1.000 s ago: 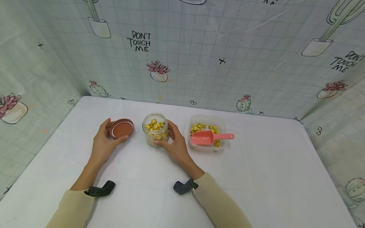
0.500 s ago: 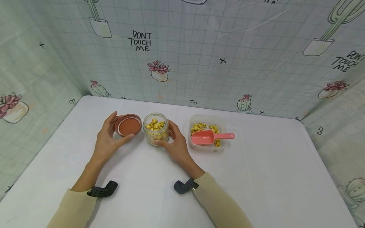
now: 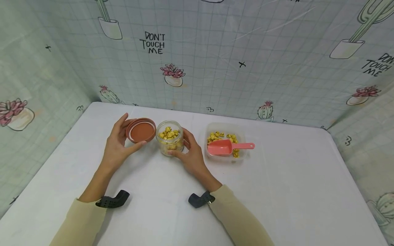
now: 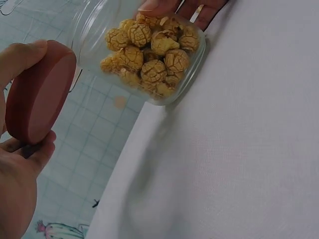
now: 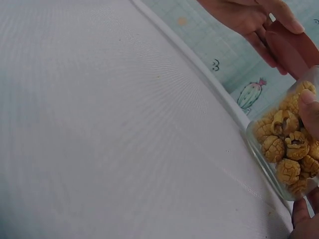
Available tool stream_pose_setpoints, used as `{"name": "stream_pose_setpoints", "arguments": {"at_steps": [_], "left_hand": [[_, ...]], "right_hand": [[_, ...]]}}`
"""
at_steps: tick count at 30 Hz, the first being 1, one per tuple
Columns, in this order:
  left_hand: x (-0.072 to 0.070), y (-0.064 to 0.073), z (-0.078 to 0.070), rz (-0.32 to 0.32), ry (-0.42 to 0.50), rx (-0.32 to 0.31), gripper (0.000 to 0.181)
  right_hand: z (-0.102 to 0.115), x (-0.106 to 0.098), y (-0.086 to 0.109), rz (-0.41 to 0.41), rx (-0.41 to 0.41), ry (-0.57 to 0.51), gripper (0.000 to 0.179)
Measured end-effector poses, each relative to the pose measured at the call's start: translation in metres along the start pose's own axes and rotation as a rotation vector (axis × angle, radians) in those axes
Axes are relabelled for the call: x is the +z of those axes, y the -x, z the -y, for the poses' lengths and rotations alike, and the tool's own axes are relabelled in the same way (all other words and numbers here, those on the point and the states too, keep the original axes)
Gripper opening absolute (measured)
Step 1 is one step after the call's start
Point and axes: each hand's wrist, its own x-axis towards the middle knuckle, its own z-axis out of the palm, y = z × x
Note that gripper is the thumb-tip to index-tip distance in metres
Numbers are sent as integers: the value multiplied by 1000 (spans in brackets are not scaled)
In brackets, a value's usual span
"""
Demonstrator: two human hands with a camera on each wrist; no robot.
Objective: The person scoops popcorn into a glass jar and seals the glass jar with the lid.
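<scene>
A reddish-brown round lid (image 3: 141, 131) is held by its edge in my left hand (image 3: 116, 147), tilted with its inner side toward the head camera. It is raised off the table, close beside the rim of a clear glass jar (image 3: 170, 140). Yellow popcorn (image 4: 153, 59) partly fills the jar, whose mouth is uncovered. My right hand (image 3: 192, 155) grips the jar from its right side, thumb in front and fingers behind. In the right wrist view the lid (image 5: 289, 47) is near the jar's mouth.
Right of the jar, a clear plastic tub (image 3: 212, 127) contains more popcorn. A pink scoop (image 3: 220, 148) lies across it, handle pointing right. The white table (image 3: 292, 177) ends at a patterned cloth backdrop (image 3: 203, 68) behind and at the sides.
My left hand has carried the lid to the right and up, bringing it beside the jar's rim. The right hand and jar stay in place.
</scene>
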Motion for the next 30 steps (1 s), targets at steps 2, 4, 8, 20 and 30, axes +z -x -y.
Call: {"name": "stream_pose_setpoints", "arguments": {"at_steps": [2,4,8,20,30], "left_hand": [[0,0,-1,0,40,-1,102],[1,0,-1,-5,72,-1,102],[2,-2,-2,-13,114,14,102],[2,-7,-2,-59,455,58,92],[8,-6,-4,-86,558,153,76]], "right_hand": [[0,0,0,-1,6,2,83],[1,0,0,-1,11,3,83],[1,-1,0,-1,12,-2,83],[1,-2,-1,-3,13,-8,84],[3,-1,1,6,38,-24,82]]}}
